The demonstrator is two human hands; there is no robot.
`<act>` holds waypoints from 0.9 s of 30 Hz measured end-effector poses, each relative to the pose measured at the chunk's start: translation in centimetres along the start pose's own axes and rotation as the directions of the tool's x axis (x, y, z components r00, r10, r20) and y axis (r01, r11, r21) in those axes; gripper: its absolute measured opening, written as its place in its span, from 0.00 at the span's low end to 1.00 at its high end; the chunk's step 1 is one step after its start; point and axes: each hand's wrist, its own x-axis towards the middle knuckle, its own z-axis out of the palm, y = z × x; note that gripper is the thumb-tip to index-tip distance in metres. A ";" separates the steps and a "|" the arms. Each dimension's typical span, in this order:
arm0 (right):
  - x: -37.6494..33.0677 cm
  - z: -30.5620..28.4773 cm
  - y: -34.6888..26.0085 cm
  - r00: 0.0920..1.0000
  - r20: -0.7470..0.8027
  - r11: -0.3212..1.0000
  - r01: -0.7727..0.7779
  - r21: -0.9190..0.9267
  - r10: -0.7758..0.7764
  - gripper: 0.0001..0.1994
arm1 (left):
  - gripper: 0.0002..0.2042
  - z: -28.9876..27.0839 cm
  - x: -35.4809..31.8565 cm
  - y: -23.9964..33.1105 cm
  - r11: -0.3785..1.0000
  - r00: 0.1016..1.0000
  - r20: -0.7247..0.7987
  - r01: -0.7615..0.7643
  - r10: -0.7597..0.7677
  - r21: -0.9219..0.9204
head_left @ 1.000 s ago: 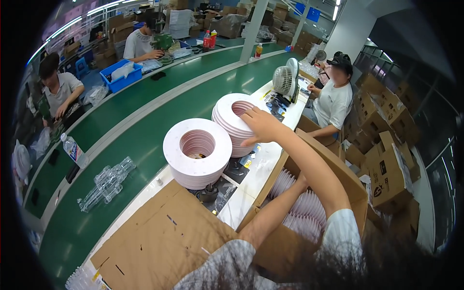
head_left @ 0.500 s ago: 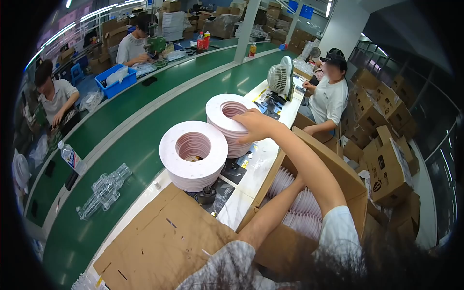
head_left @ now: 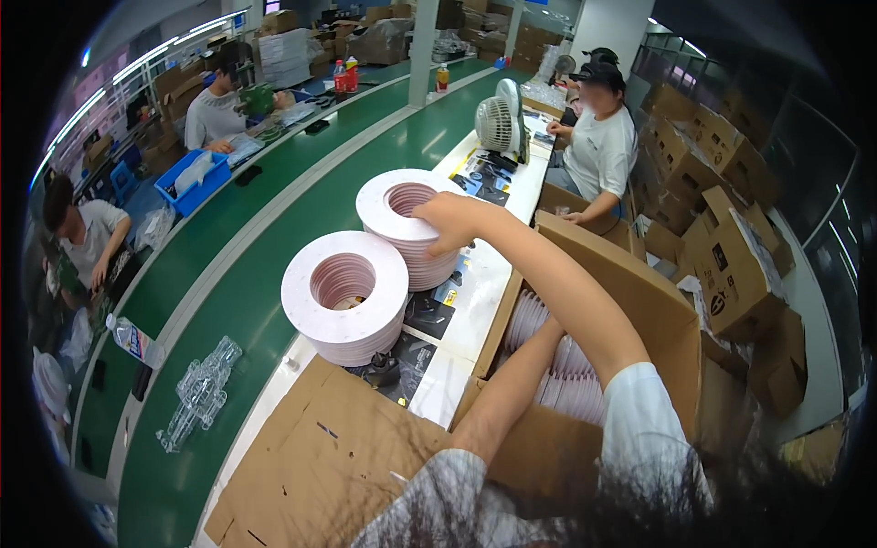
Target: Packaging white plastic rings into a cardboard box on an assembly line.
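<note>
Stacks of white ring-shaped discs stand on the counter [head_left: 475,301] — the far stack [head_left: 406,228] near a small white fan [head_left: 498,123], the near stack [head_left: 345,297] just beside it, closer to the person. Right hand [head_left: 448,222] lies on the top rim of the far stack, fingers curled over its edge and holding it. Left hand is down inside an open cardboard box [head_left: 630,301], among more white discs [head_left: 557,365]; it is hidden, so I cannot tell whether it is open or closed. Flat cardboard sheet [head_left: 311,457] lies in front. Green conveyor belt [head_left: 237,265] runs along the left — clear plastic pieces [head_left: 196,397] rest on it.
</note>
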 end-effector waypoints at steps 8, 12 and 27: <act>-1.7 0.3 2.0 1.000 -0.008 1.000 -0.030 0.002 0.030 0.30 | 0.17 2.2 -0.2 2.8 0.923 0.987 -0.036 0.136 -0.159 -0.359; -2.1 1.0 2.7 0.999 -0.053 0.999 0.013 -0.048 -0.015 0.31 | 0.17 3.6 -0.4 3.9 0.927 0.966 -0.059 0.222 -0.250 -0.304; -0.9 0.0 0.7 0.994 -0.103 0.997 -0.023 0.069 0.030 0.30 | 0.16 2.5 -0.6 5.6 0.904 0.953 -0.068 0.256 -0.296 -0.342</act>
